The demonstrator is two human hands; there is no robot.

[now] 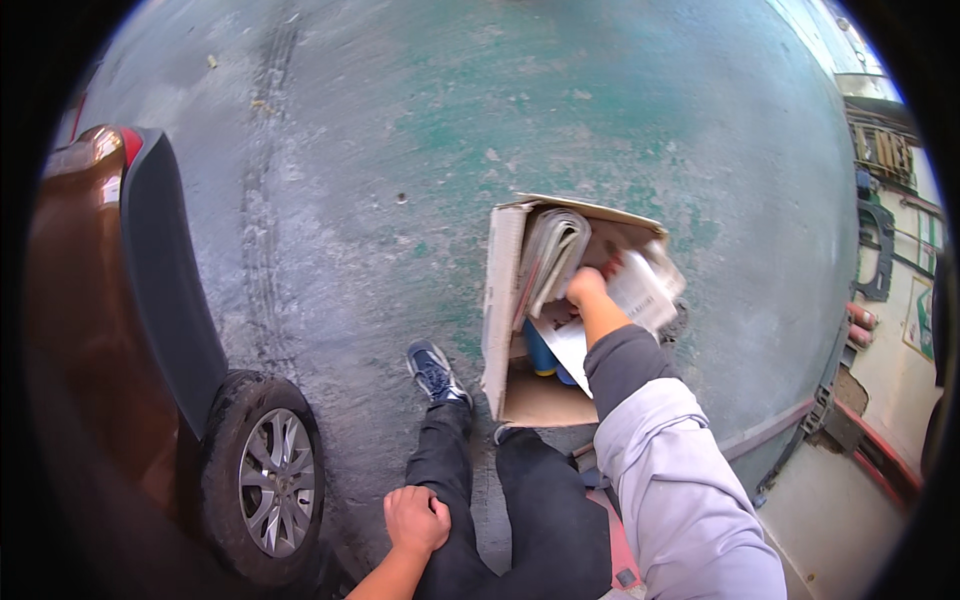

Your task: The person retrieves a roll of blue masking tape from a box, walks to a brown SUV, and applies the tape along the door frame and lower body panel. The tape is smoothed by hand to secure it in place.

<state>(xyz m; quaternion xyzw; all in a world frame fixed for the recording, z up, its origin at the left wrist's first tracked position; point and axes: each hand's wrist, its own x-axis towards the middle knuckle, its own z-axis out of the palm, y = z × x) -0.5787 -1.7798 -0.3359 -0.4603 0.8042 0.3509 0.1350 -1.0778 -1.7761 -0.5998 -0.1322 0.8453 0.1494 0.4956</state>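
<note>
A cardboard box (552, 408) with its top open stands on the floor before me, a little to the right. My right hand (588, 288) reaches into it, fingers closed on a newspaper (640, 288) that is smeared by motion at its right end. A folded stack of newspapers (554, 255) leans along the box's left wall, beside that hand. Under the paper, a blue container (541, 352) with a yellow edge shows in part. My left hand (417, 518) rests on my left leg, its fingers curled in and nothing seen in them.
To the left stands a brown car (90, 290) with its wheel (275, 480) close to my leg. The floor (380, 150) is worn green and grey. Along the right wall are a grey bracket-like part (877, 240), red cylinders (860, 325) and a red bar (885, 470).
</note>
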